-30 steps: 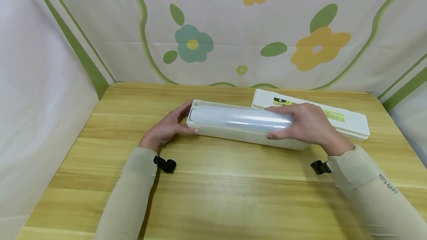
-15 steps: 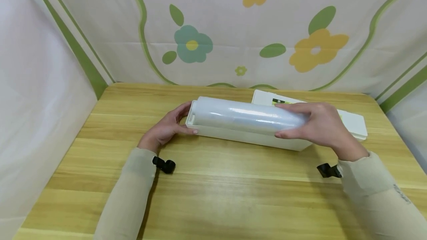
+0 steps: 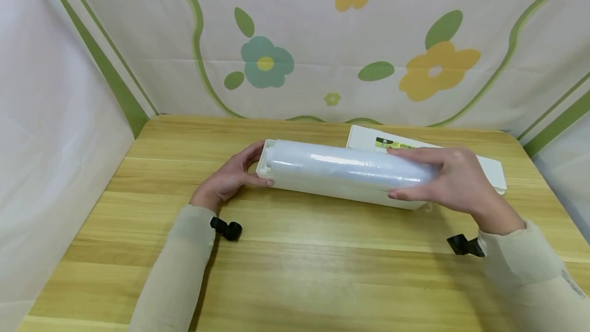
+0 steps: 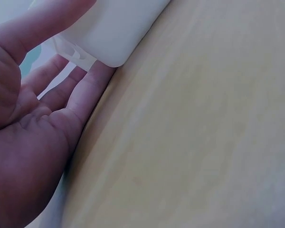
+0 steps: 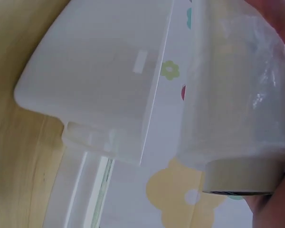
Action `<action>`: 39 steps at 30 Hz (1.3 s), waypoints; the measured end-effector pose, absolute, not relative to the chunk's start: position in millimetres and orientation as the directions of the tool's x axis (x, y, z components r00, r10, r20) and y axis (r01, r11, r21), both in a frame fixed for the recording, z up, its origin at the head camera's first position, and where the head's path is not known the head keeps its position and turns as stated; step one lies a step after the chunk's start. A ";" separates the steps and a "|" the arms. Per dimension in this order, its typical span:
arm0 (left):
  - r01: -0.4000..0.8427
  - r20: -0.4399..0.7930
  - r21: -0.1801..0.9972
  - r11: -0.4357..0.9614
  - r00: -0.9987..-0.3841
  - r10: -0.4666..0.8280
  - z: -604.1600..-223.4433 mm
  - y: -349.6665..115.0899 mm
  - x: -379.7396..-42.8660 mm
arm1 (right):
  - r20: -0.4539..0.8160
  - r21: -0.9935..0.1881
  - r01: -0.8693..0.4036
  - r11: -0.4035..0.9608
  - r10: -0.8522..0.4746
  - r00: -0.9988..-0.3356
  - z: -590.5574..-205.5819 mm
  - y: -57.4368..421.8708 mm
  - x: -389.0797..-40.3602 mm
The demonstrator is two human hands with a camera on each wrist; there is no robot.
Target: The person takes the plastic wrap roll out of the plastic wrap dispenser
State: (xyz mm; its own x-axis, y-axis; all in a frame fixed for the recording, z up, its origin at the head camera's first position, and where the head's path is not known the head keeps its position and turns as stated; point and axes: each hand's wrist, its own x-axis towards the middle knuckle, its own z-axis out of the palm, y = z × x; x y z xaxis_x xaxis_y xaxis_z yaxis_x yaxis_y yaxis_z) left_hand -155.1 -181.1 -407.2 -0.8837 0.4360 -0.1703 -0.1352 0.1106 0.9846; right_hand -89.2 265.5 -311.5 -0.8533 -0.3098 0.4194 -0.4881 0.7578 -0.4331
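My right hand (image 3: 461, 183) grips a roll of cling film (image 3: 345, 164) at its right end, thumb on the near side and fingers over the far side. The roll is over a long white box (image 3: 332, 194), its left end right at the box's left end. In the right wrist view the cardboard core (image 5: 242, 175) sticks out of the film, and a gap separates the roll from the box's wall (image 5: 99, 61). My left hand (image 3: 230, 175) holds the box's left end, thumb on the near side. The left wrist view has its other fingers (image 4: 80, 90) around the box's end.
Behind the box lies a white lid (image 3: 493, 170) with a green and yellow label (image 3: 387, 142), partly hidden by my right hand. A wooden table (image 3: 313, 270) carries everything. A flower-patterned curtain (image 3: 313, 24) hangs along the table's back edge.
The cling film roll has come up out of the box and shifted right with my right hand; its right end is now farther out. My left hand stays on the box.
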 end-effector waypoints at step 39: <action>-0.126 -0.166 0.985 0.121 -0.891 0.422 -406.8 -180.0 -154.5 | 0.630 -0.292 -0.689 0.664 -0.408 -0.660 -351.3 317.5 -38.6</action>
